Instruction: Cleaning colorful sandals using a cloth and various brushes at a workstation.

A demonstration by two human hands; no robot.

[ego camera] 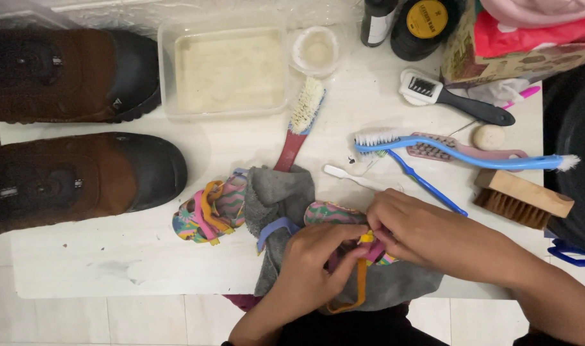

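Two brown boots with black toes lie on a white counter beside a clear tub of cloudy liquid, a red-handled brush, blue brushes, a wooden brush and what may be polish bottles.

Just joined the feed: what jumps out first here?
Both hands, left hand and right hand, meet at bottom centre on a small colourful sandal lying on a grey cloth. Its twin sandal sits just left. Two large brown boots fill the left edge.
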